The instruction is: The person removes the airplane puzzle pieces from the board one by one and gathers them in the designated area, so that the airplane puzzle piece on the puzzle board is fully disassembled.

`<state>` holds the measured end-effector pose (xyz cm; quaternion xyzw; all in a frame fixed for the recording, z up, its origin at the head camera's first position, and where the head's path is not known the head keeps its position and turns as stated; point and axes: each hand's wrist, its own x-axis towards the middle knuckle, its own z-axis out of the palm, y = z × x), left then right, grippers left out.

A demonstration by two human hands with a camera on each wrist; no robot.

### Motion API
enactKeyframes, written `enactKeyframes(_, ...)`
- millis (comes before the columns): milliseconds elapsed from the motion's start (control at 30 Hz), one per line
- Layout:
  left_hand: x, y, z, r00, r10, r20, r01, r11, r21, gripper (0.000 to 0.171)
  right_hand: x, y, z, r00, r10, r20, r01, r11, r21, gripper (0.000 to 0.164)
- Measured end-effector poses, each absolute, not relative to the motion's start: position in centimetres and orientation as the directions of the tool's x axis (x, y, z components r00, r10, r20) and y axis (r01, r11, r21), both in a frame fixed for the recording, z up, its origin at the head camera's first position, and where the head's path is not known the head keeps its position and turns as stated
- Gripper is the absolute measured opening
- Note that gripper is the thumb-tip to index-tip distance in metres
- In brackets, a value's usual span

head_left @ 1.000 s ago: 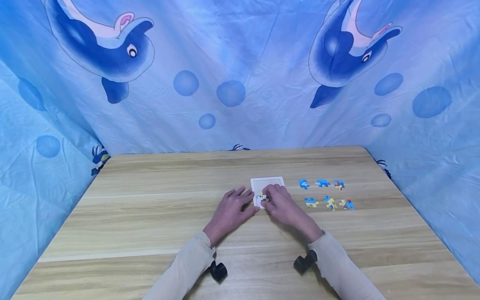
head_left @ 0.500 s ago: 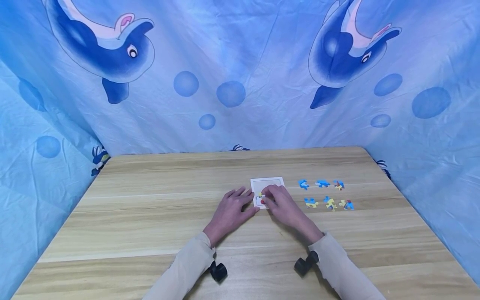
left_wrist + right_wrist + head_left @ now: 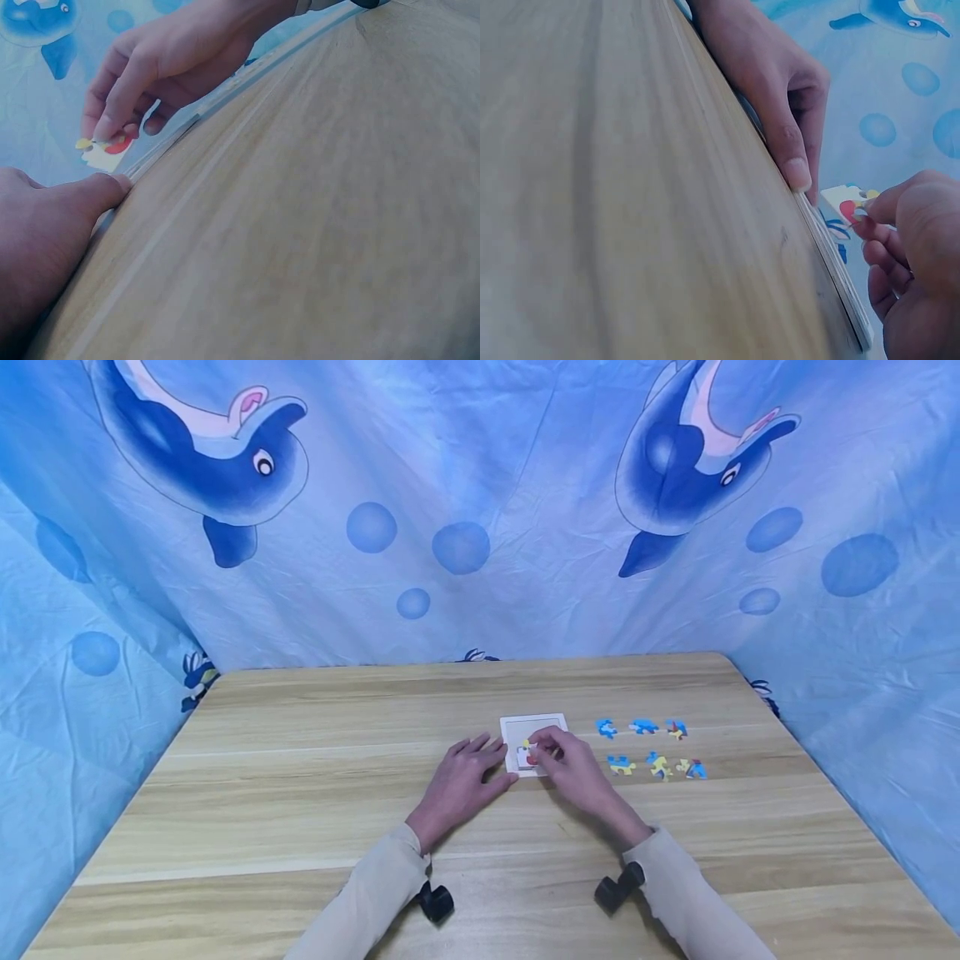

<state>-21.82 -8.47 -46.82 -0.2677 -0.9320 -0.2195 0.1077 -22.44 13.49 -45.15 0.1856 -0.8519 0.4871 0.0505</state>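
My right hand [image 3: 576,770] pinches a white jigsaw puzzle piece [image 3: 107,159] with red and yellow patches between thumb and fingertips. In both wrist views the piece is raised and tilted above the puzzle tray [image 3: 519,720], a thin square with a white border. My left hand [image 3: 463,781] rests at the tray's left side, fingers extended and its thumb [image 3: 798,174] touching the near edge. Part of the tray's right side is hidden behind my right hand.
Several blue and yellow puzzle pieces [image 3: 643,727] lie in two rows on the wooden table [image 3: 315,810], right of the tray. A blue dolphin-print cloth [image 3: 480,460] hangs behind and along both sides of the table.
My right hand has shifted slightly right and lifted the puzzle piece, whose red and white face shows more clearly now. The left hand stays in place.
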Motion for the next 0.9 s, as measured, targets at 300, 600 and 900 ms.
enactKeyframes(300, -21.8, -8.5, -46.9, -0.818, 0.456, 0.351, 0.566, 0.75, 0.343, 0.055, -21.8, 15.3, -45.2, -0.95, -0.207, 0.232, -0.302, 0.44, -0.846, 0.014)
enactKeyframes(600, -21.8, -8.5, -47.0, -0.822, 0.456, 0.342, 0.562, 0.751, 0.348, 0.055, -21.1, 17.3, -45.3, -0.951, -0.182, 0.252, -0.308, 0.435, -0.846, 0.013)
enactKeyframes(900, -21.6, -8.5, -47.0, -0.822, 0.452, 0.348, 0.562, 0.744, 0.361, 0.056, -20.5, 18.8, -45.6, -0.948, -0.162, 0.274, -0.318, 0.453, -0.833, 0.014)
